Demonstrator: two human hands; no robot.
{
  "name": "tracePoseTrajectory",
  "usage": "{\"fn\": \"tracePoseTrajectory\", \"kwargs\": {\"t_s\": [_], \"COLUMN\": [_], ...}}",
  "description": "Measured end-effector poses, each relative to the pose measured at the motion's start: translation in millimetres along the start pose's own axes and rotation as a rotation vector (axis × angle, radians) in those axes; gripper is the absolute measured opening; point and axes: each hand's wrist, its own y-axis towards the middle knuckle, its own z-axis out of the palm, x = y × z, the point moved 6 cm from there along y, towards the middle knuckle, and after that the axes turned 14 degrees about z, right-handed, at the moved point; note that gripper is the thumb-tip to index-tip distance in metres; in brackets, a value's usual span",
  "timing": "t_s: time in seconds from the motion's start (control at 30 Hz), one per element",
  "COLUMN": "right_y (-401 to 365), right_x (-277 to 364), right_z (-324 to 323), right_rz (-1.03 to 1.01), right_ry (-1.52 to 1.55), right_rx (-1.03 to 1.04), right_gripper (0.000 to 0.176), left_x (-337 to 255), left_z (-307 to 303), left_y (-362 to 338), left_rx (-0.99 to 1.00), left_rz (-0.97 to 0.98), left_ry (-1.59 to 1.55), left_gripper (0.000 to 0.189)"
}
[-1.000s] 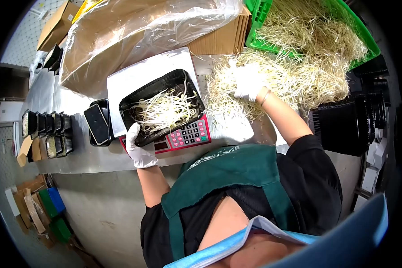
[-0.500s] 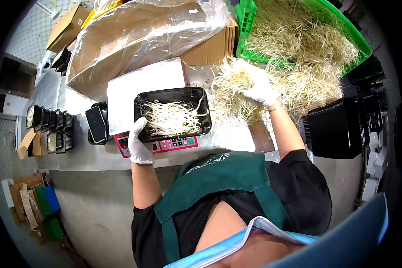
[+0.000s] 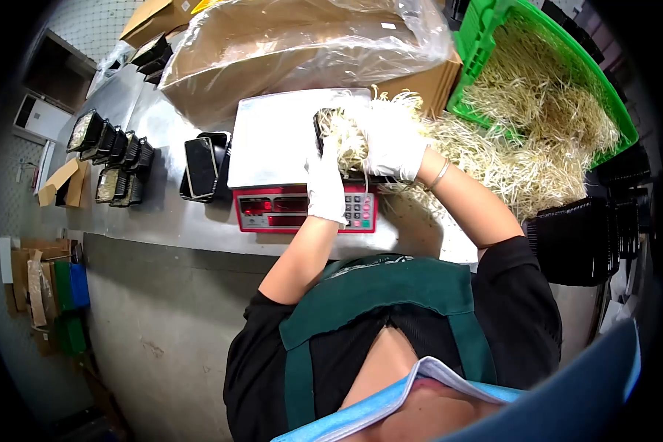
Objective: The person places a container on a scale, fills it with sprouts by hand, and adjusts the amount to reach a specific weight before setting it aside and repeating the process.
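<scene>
My gloved left hand [image 3: 325, 188] is at the near left side of a black plastic tray [image 3: 318, 128], its fingers closed against the tray and the bean sprouts. My gloved right hand [image 3: 399, 144] grips a bunch of bean sprouts [image 3: 348, 140] over the tray's right part. Both hands and the sprouts hide most of the tray. It overlaps the right side of the white platform [image 3: 272, 140] of a red weighing scale [image 3: 309, 225]. Red digits glow on the scale's front panel.
Loose bean sprouts [image 3: 493, 166] spill from a green crate [image 3: 468, 81] at the right. Stacked black trays [image 3: 571, 239] stand beside them. A plastic-lined cardboard box [image 3: 250, 81] is behind the scale. A phone [image 3: 200, 166] lies in a tray left of it; several filled trays [image 3: 118, 180] stand farther left.
My right hand has moved left from the sprout pile to the tray with a bunch of sprouts. The tray has shifted, and my hands now cover most of it. The camera view has shifted too.
</scene>
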Motion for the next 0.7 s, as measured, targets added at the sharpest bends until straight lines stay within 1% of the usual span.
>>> {"fn": "tracePoseTrajectory", "kwargs": {"t_s": [0.07, 0.1, 0.13, 0.2, 0.23, 0.27, 0.3, 0.33, 0.37, 0.4, 0.43, 0.47, 0.53, 0.57, 0.6, 0.63, 0.67, 0.7], "right_y": [15.4, 19.9, 23.3, 24.0, 25.6, 25.4, 24.6, 26.4, 41.5, 24.1, 23.0, 22.8, 25.3, 25.2, 25.3, 18.2, 11.8, 6.5], "right_x": [10.7, 19.3, 26.9, 36.4, 34.5, 34.6, 38.5, 38.9, -37.3, 4.1, 19.1, 23.0, 29.8, 31.4, 33.1, 21.9, 13.9, 4.2], "right_z": [28.8, 34.3, 38.9, 48.0, 51.6, 54.8, 58.4, 62.1, 173.2, 109.2, 82.1, 66.6, 36.6, 23.8, 12.6, 12.5, 8.3, 2.8], "right_rz": [0.124, 0.129, 0.137, 0.173, 0.214, 0.234, 0.198, 0.160, 0.125, 0.129, 0.133, 0.141, 0.146, 0.151, 0.163, 0.091, 0.095, 0.122], "right_ry": [-0.194, -0.196, -0.247, -0.347, -0.317, -0.328, -0.216, -0.105, 0.708, 0.042, -0.075, -0.131, -0.237, -0.285, -0.328, -0.373, -0.367, -0.405], "right_rx": [0.285, 0.285, 0.269, 0.244, 0.218, 0.225, 0.265, 0.296, 0.311, 0.363, 0.414, 0.473, 0.569, 0.609, 0.654, 0.605, 0.611, 0.600], "right_gripper": [0.084, 0.084, 0.070, 0.042, 0.039, 0.039, 0.041, 0.044, 0.050, 0.056, 0.062, 0.068, 0.081, 0.088, 0.095, 0.108, 0.108, 0.112], "left_x": [25.5, 63.4, 63.5, 31.5, 17.0, -0.9, -22.0, -24.6, -20.6, -17.0, -13.8, -7.0, -11.8, -10.7, -12.5, -20.3, -35.0, -36.4], "left_z": [-21.0, -36.3, -44.2, -64.6, -60.5, -51.9, -30.9, -15.8, -7.1, 6.1, 15.5, 15.0, 13.1, 14.1, 11.0, 11.7, 16.2, 24.3], "left_y": [4.0, 5.1, 9.4, 15.5, 8.9, 18.6, 41.5, 57.4, 68.9, 76.4, 77.7, 76.0, 68.8, 65.6, 61.8, 53.6, 44.9, 42.3], "left_rx": [0.107, 0.136, 0.147, 0.275, 0.321, 0.335, 0.495, 0.649, 0.657, 0.724, 0.788, 0.791, 0.753, 0.823, 0.824, 0.875, 0.926, 1.054], "left_rz": [-0.274, -0.317, -0.322, 0.360, 0.715, 0.709, 0.461, 0.218, 0.224, 0.277, 0.328, 0.327, 0.547, 0.491, 0.483, 0.661, 0.841, 0.703], "left_ry": [-0.168, -0.396, -0.398, 0.496, 0.926, 0.908, 0.924, 0.930, 0.914, 0.835, 0.756, 0.745, 0.455, 0.473, 0.471, 0.546, 0.619, 0.595], "left_gripper": [0.056, 0.053, 0.053, 0.054, 0.055, 0.055, 0.058, 0.062, 0.062, 0.073, 0.083, 0.083, 0.098, 0.109, 0.109, 0.111, 0.113, 0.114]}}
